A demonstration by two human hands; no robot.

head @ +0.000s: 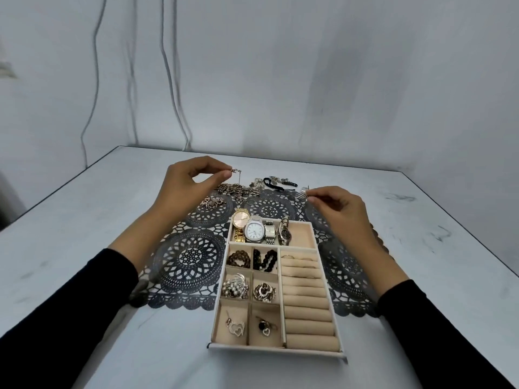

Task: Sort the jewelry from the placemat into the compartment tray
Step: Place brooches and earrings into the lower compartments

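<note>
Fingertips (225,174) of the left hand (182,186), thumb and forefinger, are pinched together on the end of a thin gold chain (238,178). The chain hangs from them down to a heap of chains (236,190) at the far edge of the placemat (191,259). The right hand (339,211) is held over the mat's far right part, thumb and forefinger closed on a small silver piece (302,194) that juts out to the left of them; its kind cannot be told. Between the hands, a black cord bracelet (280,182) and a lone ring (250,202) are left on the mat. The compartment tray (276,351) is set nearer the person, partly on the mat and partly on the grey table (84,220). Four watches (254,231) are laid in its far compartment, and beaded bracelets (238,258), brooches (236,286) and a heart pendant (235,327) are lodged in the small left cells. Markings on the watch dials are too small to be read.
</note>
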